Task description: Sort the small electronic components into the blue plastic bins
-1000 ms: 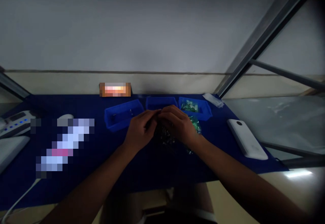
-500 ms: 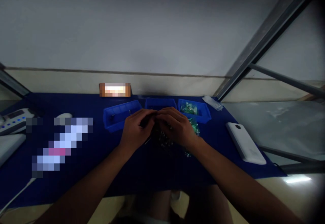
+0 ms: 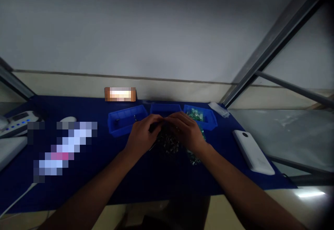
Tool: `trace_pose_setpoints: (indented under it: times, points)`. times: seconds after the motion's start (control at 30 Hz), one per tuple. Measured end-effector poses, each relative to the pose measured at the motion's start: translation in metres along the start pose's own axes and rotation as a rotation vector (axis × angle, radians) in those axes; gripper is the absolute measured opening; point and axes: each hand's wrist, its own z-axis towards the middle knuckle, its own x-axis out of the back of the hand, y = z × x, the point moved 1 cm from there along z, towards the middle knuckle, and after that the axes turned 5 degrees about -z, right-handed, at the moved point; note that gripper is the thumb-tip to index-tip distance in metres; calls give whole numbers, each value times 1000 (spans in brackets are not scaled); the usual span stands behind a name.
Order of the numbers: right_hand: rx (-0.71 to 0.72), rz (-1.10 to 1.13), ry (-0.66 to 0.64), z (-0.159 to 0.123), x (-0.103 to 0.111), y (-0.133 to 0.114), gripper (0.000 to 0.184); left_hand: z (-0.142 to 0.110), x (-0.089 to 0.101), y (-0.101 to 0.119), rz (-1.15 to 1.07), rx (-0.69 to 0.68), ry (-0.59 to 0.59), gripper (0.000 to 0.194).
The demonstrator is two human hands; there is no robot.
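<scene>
My left hand (image 3: 142, 132) and my right hand (image 3: 188, 129) meet fingertip to fingertip above the middle of the table. Both are closed, fingers curled and pressed together, and whatever they pinch is hidden in shadow. Below them lies a dark heap of small shiny parts (image 3: 171, 145), too dim to name. Partly behind my right wrist is a pile of green items in clear plastic (image 3: 194, 158). Just beyond my fingers stands the middle blue bin (image 3: 165, 107), its front covered by my hands.
A left blue bin (image 3: 125, 129) holds a few small dark pieces; a right blue bin (image 3: 211, 118) holds green bagged items. A white power bank-like block (image 3: 254, 153) lies right, a power strip (image 3: 19, 122) left. A blurred-out device with a cable lies left on the blue tablecloth (image 3: 91, 184).
The view has shifted slightly, moving the table a little lower. My hands stay together, fingers slightly rearranged, and more of the shiny heap shows beneath them.
</scene>
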Motion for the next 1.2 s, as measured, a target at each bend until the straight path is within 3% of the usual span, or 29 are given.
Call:
trace_pose_setpoints:
  times: [0.2,0.4,0.6,0.93,1.2]
  points:
    - [-25,-28,-59,6,-5,-3,35,0,2,-3,-82,96,-14,29]
    - [24,-109,-73,9,-3,-2,45,2,4,1,-143,108,37,53]
    - [-156,-90,-20,4,-1,8,57,2,2,-1,-95,76,37,34]
    - [-302,87,47,5,0,0,19,0,-3,-2,-33,3,-27,34]
    - [-267,143,64,9,-14,0,14,0,-8,-6,-114,-43,21,30]
